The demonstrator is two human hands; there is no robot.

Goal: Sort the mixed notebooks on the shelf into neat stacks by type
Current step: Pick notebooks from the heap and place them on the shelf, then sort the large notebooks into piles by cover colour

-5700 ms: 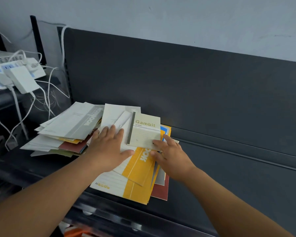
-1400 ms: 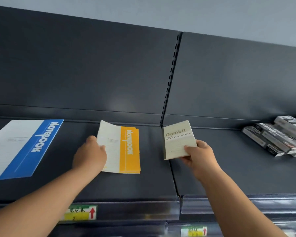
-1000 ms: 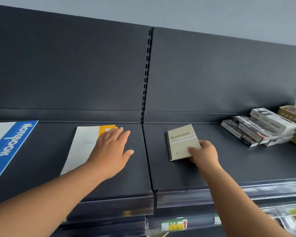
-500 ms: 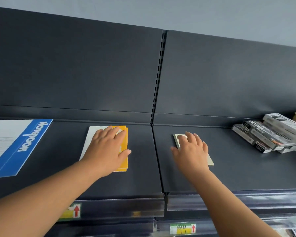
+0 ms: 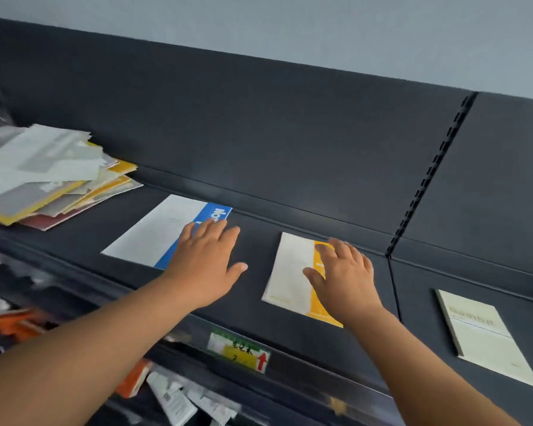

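Observation:
A messy pile of mixed notebooks [image 5: 50, 176] lies at the far left of the dark shelf [image 5: 259, 305]. A blue-and-white notebook [image 5: 160, 229] lies flat to its right, and my left hand [image 5: 206, 262] hovers open over that notebook's right edge. A yellow-and-white notebook [image 5: 293, 272] lies further right, with my right hand [image 5: 342, 278] open above its yellow strip. The small cream Gambit notebook [image 5: 486, 336] lies alone on the right shelf section. Neither hand holds anything.
A slotted upright [image 5: 428, 179] splits the shelf's back panel. A green and yellow price label [image 5: 240, 352] sits on the front rail. Below the shelf, orange and white packets [image 5: 173, 395] are blurred.
My right hand has left the Gambit notebook and moved left over the yellow one. My left hand has moved from the yellow notebook to the blue one. The view has swung left, showing the pile.

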